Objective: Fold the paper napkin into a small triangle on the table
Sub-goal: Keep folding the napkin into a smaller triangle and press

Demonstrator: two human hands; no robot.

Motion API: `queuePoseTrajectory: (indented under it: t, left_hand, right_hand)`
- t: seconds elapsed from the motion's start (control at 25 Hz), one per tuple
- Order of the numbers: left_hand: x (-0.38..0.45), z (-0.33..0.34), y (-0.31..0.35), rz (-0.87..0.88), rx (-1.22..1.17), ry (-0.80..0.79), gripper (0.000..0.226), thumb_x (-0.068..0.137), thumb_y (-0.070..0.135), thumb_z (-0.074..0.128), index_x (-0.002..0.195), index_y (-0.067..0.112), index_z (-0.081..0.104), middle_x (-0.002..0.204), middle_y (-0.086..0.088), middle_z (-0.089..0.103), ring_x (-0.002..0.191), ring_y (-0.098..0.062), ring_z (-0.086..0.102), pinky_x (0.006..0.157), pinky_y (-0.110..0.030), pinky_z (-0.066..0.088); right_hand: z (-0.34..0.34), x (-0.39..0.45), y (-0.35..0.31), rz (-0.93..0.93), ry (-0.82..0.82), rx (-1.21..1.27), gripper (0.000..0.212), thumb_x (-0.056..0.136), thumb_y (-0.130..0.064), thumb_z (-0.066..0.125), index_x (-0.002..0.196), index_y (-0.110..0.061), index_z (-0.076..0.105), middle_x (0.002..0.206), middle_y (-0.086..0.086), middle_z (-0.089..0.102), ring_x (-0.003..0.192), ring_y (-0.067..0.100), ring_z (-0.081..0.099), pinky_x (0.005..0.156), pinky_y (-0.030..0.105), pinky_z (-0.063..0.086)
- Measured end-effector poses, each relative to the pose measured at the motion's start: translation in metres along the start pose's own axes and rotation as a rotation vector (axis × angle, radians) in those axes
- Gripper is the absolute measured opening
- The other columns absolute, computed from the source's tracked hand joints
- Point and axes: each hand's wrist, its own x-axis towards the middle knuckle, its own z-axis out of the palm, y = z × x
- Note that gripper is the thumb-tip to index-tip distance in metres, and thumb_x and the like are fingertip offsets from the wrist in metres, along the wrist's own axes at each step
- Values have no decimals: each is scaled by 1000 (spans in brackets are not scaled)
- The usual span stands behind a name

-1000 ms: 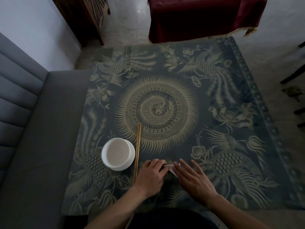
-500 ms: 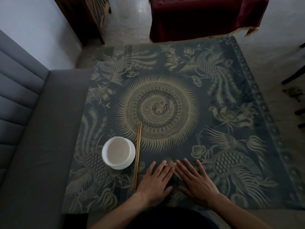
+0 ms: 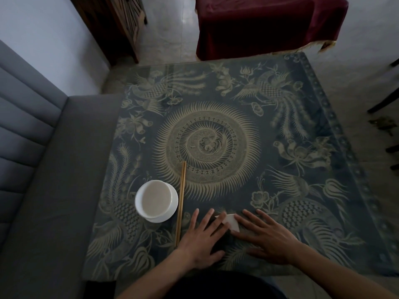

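Where the table (image 3: pixel 248 130) runs toward you, its near edge sits just below your wrists, so your hands work close to that edge w/ most of the patterned top open beyond them. The left edge meets the grey sofa (image 3: pixel 54 190); the far edge sits near a dark red cloth (image 3: pixel 269 24); bare floor shows past the right edge. Left of your hands, the chopsticks (image 3: pixel 181 201) lie lengthwise, just beside the white bowl (image 3: pixel 155 200), both well inside the left edge. Your left hand (image 3: pixel 201 240) lies flat, fingers straight & spread, fingertips on the napkin (image 3: pixel 230 221). Your right hand (image 3: pixel 269 236) is flat too, fingers spread, index side touching the napkin's right edge. The napkin is a small white folded piece between both hands, partly hidden; can't tell its full shape.
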Motion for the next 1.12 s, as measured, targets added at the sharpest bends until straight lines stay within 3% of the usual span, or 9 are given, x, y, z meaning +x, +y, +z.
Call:
queuePoseTrajectory:
  t: [0.2,0.44,0.72,1.12]
  left_hand:
    - [-2,3,0,-15,10,37,81,86,64,41,155,35,10,164,-2,-5,148,-33,-13,108,-63,-18]
    - [2,3,-6,-6,50,34,85,83,70,41,153,41,3,162,-9,-15,145,-33,-23,109,-63,-18]
    - [3,7,-7,6,91,46,88,81,72,41,154,33,13,161,-17,-11,147,-30,-18,111,-62,-11]
    - [5,2,16,-93,43,102,78,94,56,36,154,10,20,163,-8,11,150,-20,-2,114,-55,0]
  right_hand:
    - [-6,0,6,-41,-13,-38,70,91,-69,37,153,-45,17,161,7,26,146,32,24,109,49,18]
    - [-10,0,-2,1,10,-8,78,88,-70,39,155,-39,15,161,5,26,144,31,28,107,49,19]
    - [-3,2,-8,46,27,14,87,84,-68,46,157,-31,15,160,-1,29,144,29,28,107,50,20]
    - [3,1,-13,41,36,12,75,91,-65,42,155,-29,25,161,-1,25,146,30,23,109,52,17]
